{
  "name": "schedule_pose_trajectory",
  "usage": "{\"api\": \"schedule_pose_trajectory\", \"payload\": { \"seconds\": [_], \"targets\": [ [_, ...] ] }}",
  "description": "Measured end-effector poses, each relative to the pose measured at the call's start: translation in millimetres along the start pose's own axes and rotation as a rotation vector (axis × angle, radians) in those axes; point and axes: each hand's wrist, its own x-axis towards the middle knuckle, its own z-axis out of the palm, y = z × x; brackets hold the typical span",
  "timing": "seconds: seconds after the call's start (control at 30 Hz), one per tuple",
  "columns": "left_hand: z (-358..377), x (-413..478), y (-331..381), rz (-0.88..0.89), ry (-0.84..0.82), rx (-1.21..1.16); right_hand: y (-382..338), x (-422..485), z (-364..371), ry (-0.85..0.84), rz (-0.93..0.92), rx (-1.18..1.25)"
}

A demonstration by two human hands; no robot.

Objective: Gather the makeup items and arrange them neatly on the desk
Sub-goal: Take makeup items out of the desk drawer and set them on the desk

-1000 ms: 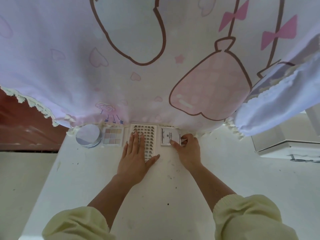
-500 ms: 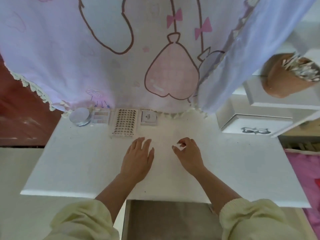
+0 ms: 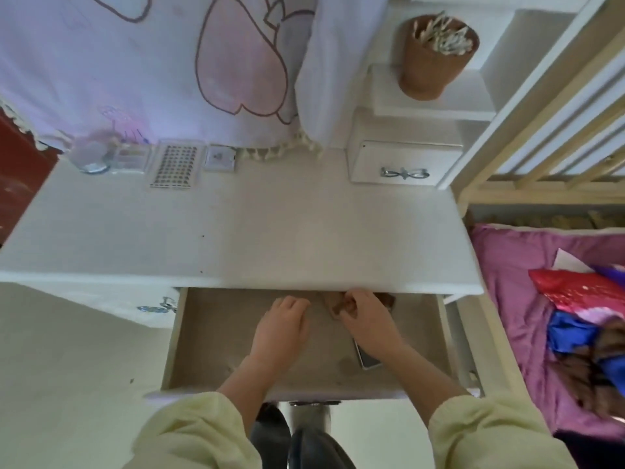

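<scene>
Down in the drawer (image 3: 209, 350), off the tabletop (image 3: 270, 231) now, right grip (image 3: 365, 321) pinches a brown item (image 3: 334, 305) to gather; left grip (image 3: 282, 330) beside it slack, empty.

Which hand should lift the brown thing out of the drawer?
Probably the right hand: its fingers curl round the brown thing at the back of the drawer. The left hand sits beside it and is not touching it.
</scene>
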Motion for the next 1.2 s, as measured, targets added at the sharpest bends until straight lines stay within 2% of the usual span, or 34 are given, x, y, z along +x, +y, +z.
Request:
{"api": "schedule_pose_trajectory", "payload": {
  "seconds": [0.17, 0.27, 0.4, 0.53, 0.7, 0.8, 0.83, 0.93, 1.2],
  "targets": [
    [52.5, -6.4, 17.1, -0.131, -0.275, 0.008, 59.7, -23.1, 13.7, -0.075, 0.164, -0.006],
    [81.1, -2.1, 18.1, -0.175, -0.354, -0.021, 89.2, -26.8, 26.2, -0.130, 0.299, 0.040],
    [106.0, 19.1, 19.4, -0.169, -0.340, 0.027, 116.9, -15.2, 41.0, -0.152, 0.359, 0.068],
    [121.4, 49.5, 16.3, -0.162, -0.293, 0.066, 129.4, -0.6, 54.7, -0.103, 0.378, 0.078],
    [146.8, 81.8, 13.0, -0.247, -0.186, 0.081, 143.0, 6.7, 67.9, -0.074, 0.382, 0.027],
    [152.9, 94.7, 9.8, -0.071, -0.031, 0.024, 147.9, 8.2, 72.3, -0.063, 0.392, 0.025],
    [153.2, 99.7, 8.3, -0.037, -0.028, 0.068, 148.7, 9.3, 73.1, -0.058, 0.396, 0.033],
    [154.5, 108.1, 1.7, -0.095, -0.260, 0.192, 148.4, 12.9, 74.0, -0.056, 0.415, 0.057],
    [151.5, 64.5, -19.7, -0.058, -0.281, 0.169, 140.4, 13.8, 72.0, -0.110, 0.481, 0.071]
  ]
}}
